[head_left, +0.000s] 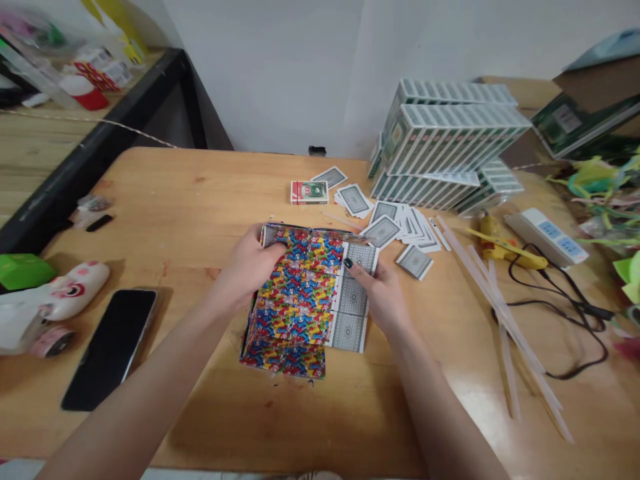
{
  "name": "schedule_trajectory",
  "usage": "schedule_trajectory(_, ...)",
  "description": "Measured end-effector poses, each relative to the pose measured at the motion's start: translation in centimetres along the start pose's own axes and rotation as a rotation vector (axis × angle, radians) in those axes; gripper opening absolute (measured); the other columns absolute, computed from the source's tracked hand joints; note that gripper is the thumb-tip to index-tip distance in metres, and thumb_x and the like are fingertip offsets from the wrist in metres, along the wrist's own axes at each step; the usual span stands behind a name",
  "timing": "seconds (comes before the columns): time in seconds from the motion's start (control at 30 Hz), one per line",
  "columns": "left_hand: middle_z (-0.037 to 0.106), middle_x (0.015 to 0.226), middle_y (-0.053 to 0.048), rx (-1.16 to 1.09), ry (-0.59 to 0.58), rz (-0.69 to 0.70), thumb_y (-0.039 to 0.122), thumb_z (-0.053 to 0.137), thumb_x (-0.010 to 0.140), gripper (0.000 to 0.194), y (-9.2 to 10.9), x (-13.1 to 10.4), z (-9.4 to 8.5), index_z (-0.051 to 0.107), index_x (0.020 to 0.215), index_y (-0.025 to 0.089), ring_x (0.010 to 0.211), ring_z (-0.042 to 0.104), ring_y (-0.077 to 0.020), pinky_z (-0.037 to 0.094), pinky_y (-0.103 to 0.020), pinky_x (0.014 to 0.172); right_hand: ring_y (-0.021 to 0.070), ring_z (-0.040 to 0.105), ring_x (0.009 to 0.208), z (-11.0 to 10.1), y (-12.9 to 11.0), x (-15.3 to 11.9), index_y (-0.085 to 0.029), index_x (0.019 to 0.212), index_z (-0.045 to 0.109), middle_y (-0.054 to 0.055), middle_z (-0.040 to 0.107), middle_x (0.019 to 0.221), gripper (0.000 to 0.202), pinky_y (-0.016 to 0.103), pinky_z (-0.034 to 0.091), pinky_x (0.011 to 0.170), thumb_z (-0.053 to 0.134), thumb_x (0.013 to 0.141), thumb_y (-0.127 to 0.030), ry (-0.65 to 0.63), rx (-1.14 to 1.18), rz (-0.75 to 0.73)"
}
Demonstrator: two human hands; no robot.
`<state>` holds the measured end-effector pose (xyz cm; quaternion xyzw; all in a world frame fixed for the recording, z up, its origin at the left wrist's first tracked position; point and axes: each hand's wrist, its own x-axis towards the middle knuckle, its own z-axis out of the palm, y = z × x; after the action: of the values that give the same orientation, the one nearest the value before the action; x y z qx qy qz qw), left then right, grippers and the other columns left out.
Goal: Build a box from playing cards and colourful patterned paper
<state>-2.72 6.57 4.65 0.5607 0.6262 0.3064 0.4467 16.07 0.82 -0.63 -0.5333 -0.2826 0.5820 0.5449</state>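
A structure of joined playing cards (295, 293), covered in a colourful pattern, is held between my hands above the wooden table. My left hand (255, 260) grips its upper left edge, with the thumb over the top and the other fingers hidden. Along the right side of the structure runs a column of grey-backed cards (350, 300). My right hand (377, 290) holds that column, its dark-nailed thumb on the front face. Loose grey-backed cards (383, 232) lie scattered just behind my right hand. A red and green card box (309, 193) lies beyond the structure.
Stacked card boxes (450, 143) stand at the back right. Clear glue sticks (510, 327), a yellow glue gun (510, 250) and a power strip (547, 237) with a black cable lie on the right. A phone (113, 347) and a white bottle (75, 291) are on the left.
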Motion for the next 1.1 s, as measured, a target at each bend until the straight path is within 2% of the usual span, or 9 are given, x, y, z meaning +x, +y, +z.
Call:
schedule_trajectory(0.13, 0.066, 0.099, -0.007, 0.105, -0.094, 0.026, 0.021, 0.051, 0.072, 0.039, -0.2, -0.1, -0.1, 0.056, 0.11, 0.015, 0.088, 0.062, -0.0241, 0.05, -0.041, 0.081, 0.0219, 0.066, 0.078, -0.2, 0.4, 0.3, -0.019, 0.095, 0.062, 0.004, 0.071, 0.092, 0.033, 0.036, 0.053, 0.074, 0.069, 0.065, -0.032, -0.021, -0.015, 0.038)
schedule_trajectory(0.3, 0.031, 0.143, -0.013, 0.571, 0.147, 0.344, 0.019, 0.049, 0.078, 0.061, 0.6, -2.4, 0.5, 0.03, 0.136, 0.013, 0.131, 0.03, -0.0264, 0.025, -0.041, 0.11, 0.0222, 0.065, 0.081, -0.2, 0.8, 1.1, -0.018, 0.095, 0.062, 0.003, 0.071, 0.089, 0.034, 0.036, 0.052, 0.075, 0.067, 0.063, -0.027, 0.056, -0.204, -0.038)
schedule_trajectory(0.37, 0.032, 0.144, -0.009, 0.682, 0.018, 0.465, 0.016, 0.041, 0.083, 0.05, 0.5, -3.2, 1.1, 0.036, 0.133, 0.017, 0.133, 0.028, -0.0218, 0.024, -0.037, 0.111, 0.0223, 0.065, 0.082, -0.2, 0.7, 1.4, -0.018, 0.094, 0.063, 0.003, 0.072, 0.086, 0.033, 0.036, 0.051, 0.075, 0.067, 0.062, -0.027, 0.051, -0.243, -0.055)
schedule_trajectory(0.43, 0.035, 0.143, -0.007, 0.768, -0.252, 0.506, 0.018, 0.039, 0.085, 0.045, 0.1, -3.4, 1.5, 0.041, 0.13, 0.017, 0.131, 0.031, -0.0202, 0.026, -0.035, 0.109, 0.022, 0.065, 0.081, -0.3, 0.4, 1.4, -0.018, 0.092, 0.063, 0.003, 0.072, 0.084, 0.032, 0.035, 0.052, 0.074, 0.066, 0.062, -0.027, 0.04, -0.247, -0.057)
schedule_trajectory(0.5, 0.03, 0.146, -0.008, 0.87, -0.486, 0.469, 0.025, 0.049, 0.081, 0.055, -0.6, -3.2, 1.8, 0.037, 0.134, 0.015, 0.134, 0.025, -0.0239, 0.025, -0.037, 0.11, 0.0211, 0.065, 0.078, -0.7, 0.0, 1.1, -0.018, 0.09, 0.063, 0.002, 0.072, 0.082, 0.029, 0.034, 0.052, 0.071, 0.066, 0.063, -0.028, 0.016, -0.253, -0.021)
schedule_trajectory(0.57, 0.02, 0.149, -0.011, 0.972, -0.606, 0.407, 0.029, 0.06, 0.074, 0.074, -1.1, -2.8, 1.9, 0.028, 0.138, 0.013, 0.137, 0.016, -0.0277, 0.021, -0.039, 0.111, 0.0193, 0.065, 0.07, -1.2, -0.4, 0.5, -0.018, 0.086, 0.063, 0.001, 0.071, 0.077, 0.025, 0.031, 0.053, 0.062, 0.066, 0.064, -0.029, -0.015, -0.277, 0.056)
schedule_trajectory(0.73, 0.005, 0.151, -0.013, 1.086, -0.645, 0.33, 0.037, 0.069, 0.064, 0.098, -1.7, -2.7, 2.4, 0.015, 0.143, 0.013, 0.138, 0.002, -0.0324, 0.017, -0.044, 0.11, 0.0176, 0.058, 0.042, -2.0, 0.2, -2.1, -0.02, 0.09, 0.061, -0.001, 0.066, 0.058, 0.025, 0.027, 0.044, 0.034, 0.062, 0.069, -0.033, -0.199, -0.383, 0.265)
schedule_trajectory(0.9, -0.002, 0.151, -0.014, 1.054, -0.608, 0.303, 0.054, 0.045, 0.079, 0.085, -3.2, -3.2, 3.4, 0.007, 0.144, 0.013, 0.135, -0.011, -0.0374, 0.003, -0.057, 0.107, 0.0234, 0.066, 0.074, -1.7, 2.8, -3.1, -0.024, 0.088, 0.065, 0.003, 0.071, 0.08, 0.019, 0.036, 0.054, 0.064, 0.062, 0.07, -0.03, -0.066, -0.309, 0.001)
schedule_trajectory(1.1, -0.013, 0.149, -0.012, 0.991, -0.716, 0.228, 0.066, 0.03, 0.078, 0.089, -3.1, -2.5, 3.4, -0.003, 0.143, 0.015, 0.132, -0.018, -0.0397, -0.001, -0.061, 0.103, 0.0257, 0.065, 0.081, -1.8, 3.5, -3.0, -0.024, 0.084, 0.065, 0.004, 0.071, 0.084, 0.015, 0.037, 0.051, 0.07, 0.062, 0.07, -0.03, -0.001, -0.331, 0.006)
